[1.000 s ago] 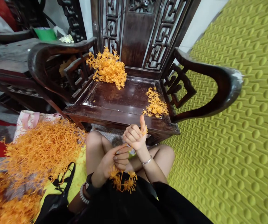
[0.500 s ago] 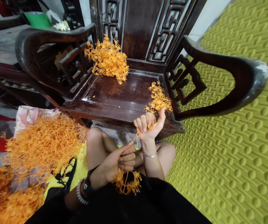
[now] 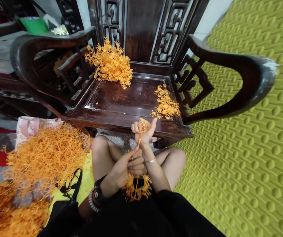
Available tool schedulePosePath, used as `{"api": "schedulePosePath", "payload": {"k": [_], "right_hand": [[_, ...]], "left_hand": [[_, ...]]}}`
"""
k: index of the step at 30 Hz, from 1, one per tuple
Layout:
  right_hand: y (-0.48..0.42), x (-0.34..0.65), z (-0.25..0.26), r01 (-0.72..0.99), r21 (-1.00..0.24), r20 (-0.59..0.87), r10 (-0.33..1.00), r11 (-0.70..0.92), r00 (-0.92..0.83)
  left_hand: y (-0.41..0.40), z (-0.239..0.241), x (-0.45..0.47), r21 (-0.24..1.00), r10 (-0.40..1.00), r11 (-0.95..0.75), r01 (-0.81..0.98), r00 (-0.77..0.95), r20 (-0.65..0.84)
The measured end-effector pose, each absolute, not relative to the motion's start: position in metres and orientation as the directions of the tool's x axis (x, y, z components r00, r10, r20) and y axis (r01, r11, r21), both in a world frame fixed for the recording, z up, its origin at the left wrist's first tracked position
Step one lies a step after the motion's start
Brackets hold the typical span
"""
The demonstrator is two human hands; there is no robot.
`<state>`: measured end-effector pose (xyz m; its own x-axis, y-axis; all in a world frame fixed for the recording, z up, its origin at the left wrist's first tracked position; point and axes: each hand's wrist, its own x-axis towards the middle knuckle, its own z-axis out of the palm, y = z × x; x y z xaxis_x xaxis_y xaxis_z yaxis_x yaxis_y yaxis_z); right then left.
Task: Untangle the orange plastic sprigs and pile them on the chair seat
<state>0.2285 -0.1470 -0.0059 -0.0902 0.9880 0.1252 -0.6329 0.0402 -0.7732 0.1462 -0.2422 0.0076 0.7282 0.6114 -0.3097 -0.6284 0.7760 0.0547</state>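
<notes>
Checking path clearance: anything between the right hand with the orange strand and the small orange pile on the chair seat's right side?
Nothing visible. The right hand holds an orange strand just in front of the chair seat; the small orange pile lies just beyond, with only bare seat edge between. The left hand holds an orange bunch lower down, out of that line.

The middle of the chair seat (image 3: 129, 102) is bare dark wood, open from the front edge. An orange heap (image 3: 110, 64) fills its back left corner, and a smaller orange pile (image 3: 165, 106) lies near the right front corner. The left armrest (image 3: 45, 42) and right armrest (image 3: 230, 65) wall the seat on both sides; the carved backrest (image 3: 141, 29) closes the rear. A large orange tangle (image 3: 42, 158) crowds the floor to the left. The green mat (image 3: 242, 158) on the right lies open.
</notes>
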Motion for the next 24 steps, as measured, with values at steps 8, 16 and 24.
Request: {"api": "schedulePosePath", "payload": {"k": [8, 16, 24], "right_hand": [[-0.085, 0.300, 0.036, -0.348, -0.893, 0.168, 0.927, 0.287, 0.334], [-0.059, 0.379, 0.061, 0.746, -0.620, 0.516, 0.843, 0.245, 0.152], [-0.062, 0.384, 0.003, 0.907, -0.409, 0.480, 0.869, 0.098, 0.122]], "left_hand": [[-0.271, 0.012, 0.131, 0.162, 0.580, 0.815, -0.557, 0.788, -0.206], [-0.240, 0.037, 0.120, 0.192, 0.725, 0.687, -0.700, 0.677, -0.127], [-0.235, 0.048, 0.121, 0.154, 0.885, 0.461, -0.874, 0.439, -0.156]]}}
